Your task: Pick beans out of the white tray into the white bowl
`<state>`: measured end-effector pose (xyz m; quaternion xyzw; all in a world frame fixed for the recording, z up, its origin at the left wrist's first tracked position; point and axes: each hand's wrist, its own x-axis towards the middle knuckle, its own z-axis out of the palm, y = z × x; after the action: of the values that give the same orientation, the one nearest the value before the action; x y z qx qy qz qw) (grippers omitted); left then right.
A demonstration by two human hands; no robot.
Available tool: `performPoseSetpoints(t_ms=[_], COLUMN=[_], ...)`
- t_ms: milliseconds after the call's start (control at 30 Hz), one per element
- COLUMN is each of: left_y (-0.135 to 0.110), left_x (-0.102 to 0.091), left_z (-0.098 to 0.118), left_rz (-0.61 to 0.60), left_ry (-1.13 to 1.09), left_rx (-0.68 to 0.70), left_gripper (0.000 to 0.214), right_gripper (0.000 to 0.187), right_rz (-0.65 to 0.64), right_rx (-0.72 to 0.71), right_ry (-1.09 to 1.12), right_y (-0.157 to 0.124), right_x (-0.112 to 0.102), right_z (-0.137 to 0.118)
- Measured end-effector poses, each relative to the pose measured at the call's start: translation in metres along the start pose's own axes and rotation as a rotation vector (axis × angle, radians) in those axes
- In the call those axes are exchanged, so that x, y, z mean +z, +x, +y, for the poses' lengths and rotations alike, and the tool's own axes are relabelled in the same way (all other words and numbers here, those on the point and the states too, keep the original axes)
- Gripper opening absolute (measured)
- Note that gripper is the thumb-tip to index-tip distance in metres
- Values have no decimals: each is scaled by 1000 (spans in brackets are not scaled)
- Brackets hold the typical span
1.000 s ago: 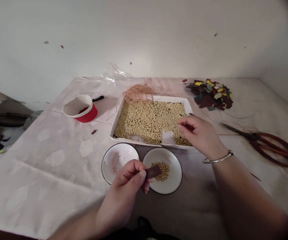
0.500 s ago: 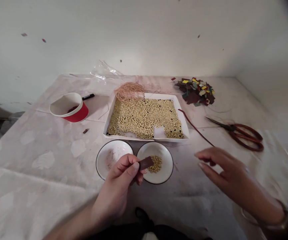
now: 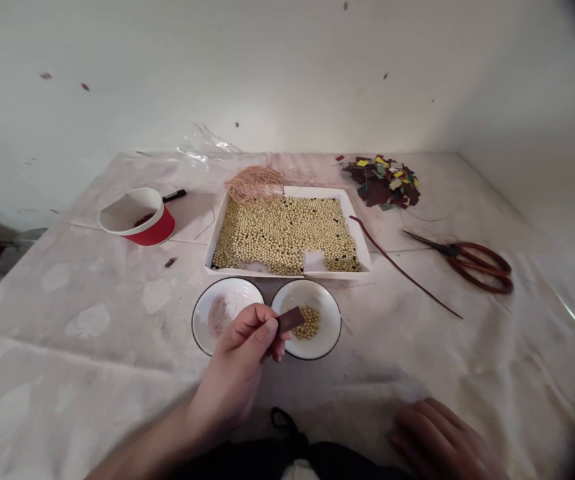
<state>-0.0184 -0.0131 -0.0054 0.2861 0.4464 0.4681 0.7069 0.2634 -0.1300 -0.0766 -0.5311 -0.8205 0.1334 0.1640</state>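
Note:
My left hand point(image 3: 247, 347) pinches a small dark brown flat piece point(image 3: 291, 321) between thumb and fingers, above the near edges of two white bowls. The right bowl point(image 3: 328, 337) has dark-rimmed walls and several small yellowish beads point(image 3: 307, 323) in it. Pinkish residue marks the inside of the left bowl point(image 3: 247, 293). Low at the right, by the table's near edge, my right hand point(image 3: 440, 437) is seen from its back; its fingertips are hidden and what they hold, if anything, does not show. Nearest to it lies a thin dark red strip point(image 3: 400, 268) on the cloth.
Behind the bowls stands a white tray point(image 3: 364, 248) of pale beads, with a bundle of pinkish cords point(image 3: 254, 183) over its back left corner. Scissors point(image 3: 482, 267) and a heap of coloured scraps point(image 3: 382, 180) lie right. A red-and-white cup point(image 3: 152, 230) and black marker point(image 3: 174, 195) stand left.
My right hand has drawn back toward the near edge from beside the dark red strip, whose near end now shows. My left hand keeps the brown piece in nearly the same place.

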Motion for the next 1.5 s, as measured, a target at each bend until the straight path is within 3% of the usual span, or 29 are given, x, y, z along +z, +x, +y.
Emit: performPoseSetpoints(t_ms=[200,467,633,867,1133,1300,1500], left_y=[-1,0,0,0,-2,-4,-4], left_x=[0,-2,-2,0,-1,-1,-5], left_z=[2,1,0,-1,-2,-4,-8], left_rz=[10,-14,-28,-26,-33,-28,-43], left_ry=[-6,-26,-24,22,59,89,128], left_rx=[-11,-18,-15,11,57,69,88], left_gripper=[16,14,12,13,14,15,16], right_gripper=[10,24,14,17,19,17,15], right_rz=[8,-27,-52,-127,-186,-136,16], right_rx=[-67,78,88,212,311,216,-6], right_ry=[-45,-156,-49,70,27,50,172], right_y=[15,-1,-13,0,5,35,105], right_x=[-2,4,-1,-23,-23,-31,-44], right_z=[8,8,9,-4,-2,-14,-50])
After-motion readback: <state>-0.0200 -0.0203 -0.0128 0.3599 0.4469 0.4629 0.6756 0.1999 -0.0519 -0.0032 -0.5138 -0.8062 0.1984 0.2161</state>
